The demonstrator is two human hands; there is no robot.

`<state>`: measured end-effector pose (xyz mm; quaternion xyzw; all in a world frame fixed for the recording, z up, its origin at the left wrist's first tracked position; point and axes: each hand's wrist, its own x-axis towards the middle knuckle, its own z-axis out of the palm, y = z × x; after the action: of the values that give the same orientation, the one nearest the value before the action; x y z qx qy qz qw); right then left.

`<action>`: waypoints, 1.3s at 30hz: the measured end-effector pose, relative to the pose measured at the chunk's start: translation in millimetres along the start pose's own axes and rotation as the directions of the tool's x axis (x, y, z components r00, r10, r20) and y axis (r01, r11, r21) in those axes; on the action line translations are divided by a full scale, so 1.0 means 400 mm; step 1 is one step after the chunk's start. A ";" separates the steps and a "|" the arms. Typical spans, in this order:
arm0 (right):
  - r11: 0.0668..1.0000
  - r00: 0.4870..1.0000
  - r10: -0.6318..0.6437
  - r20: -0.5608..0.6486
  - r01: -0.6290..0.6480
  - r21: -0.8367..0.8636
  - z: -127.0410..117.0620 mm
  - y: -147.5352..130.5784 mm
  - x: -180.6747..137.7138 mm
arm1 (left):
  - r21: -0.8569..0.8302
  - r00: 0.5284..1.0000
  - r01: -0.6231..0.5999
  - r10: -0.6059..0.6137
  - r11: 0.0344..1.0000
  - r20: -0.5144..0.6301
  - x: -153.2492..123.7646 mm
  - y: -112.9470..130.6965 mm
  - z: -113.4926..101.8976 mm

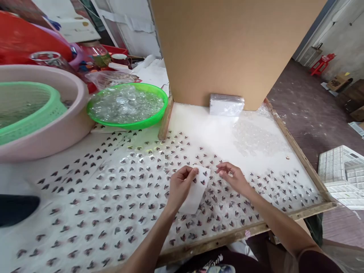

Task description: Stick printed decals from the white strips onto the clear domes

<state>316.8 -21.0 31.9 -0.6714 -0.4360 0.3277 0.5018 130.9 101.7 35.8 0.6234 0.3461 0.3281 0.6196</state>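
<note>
My left hand [182, 184] pinches a white sheet [196, 197] between thumb and fingers, over the middle of the table. A few small dark decals [204, 173] show near the sheet's top edge. To its right, my right hand [231, 176] hovers with thumb and forefinger a little apart; nothing is visible between them. Beneath and around both hands lie rows of small clear pieces [138, 185], each with a dark winged-looking mark. Their exact kind is too small to tell. More of these marked pieces [284, 187] lie to the right of my right forearm.
A green basin [148, 122] heaped with clear pieces stands back left, beside a large pink tub [76, 89] holding a green basket. A tall cardboard sheet [236, 45] rises behind a plastic-wrapped white stack [226, 105]. Wooden strips [298, 148] edge the table; white crates [335, 167] sit right.
</note>
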 end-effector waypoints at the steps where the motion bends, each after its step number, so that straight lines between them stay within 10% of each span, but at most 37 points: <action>1: 0.999 1.000 -0.008 0.013 0.008 0.034 0.015 -0.014 -0.019 | 0.030 1.000 -0.018 0.018 0.999 0.023 -0.007 0.008 0.024; 10: 0.998 0.996 -0.006 -0.093 0.012 0.059 -0.024 -0.035 -0.061 | -0.037 0.981 -0.038 0.045 0.999 0.190 -0.027 0.027 0.147; 30: 0.922 0.950 -0.267 -0.162 0.203 -0.329 -0.020 -0.043 -0.068 | 0.169 0.985 -0.155 0.139 0.973 0.102 -0.033 -0.007 0.127; 39: 0.996 0.984 -0.093 -0.150 0.094 -0.002 0.024 -0.063 -0.026 | 0.211 0.975 -0.210 0.191 0.955 0.109 -0.031 -0.018 0.117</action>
<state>297.6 -23.8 53.5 -0.6715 -0.4273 0.2537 0.5497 163.3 65.6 28.1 0.7342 0.2878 0.3211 0.5244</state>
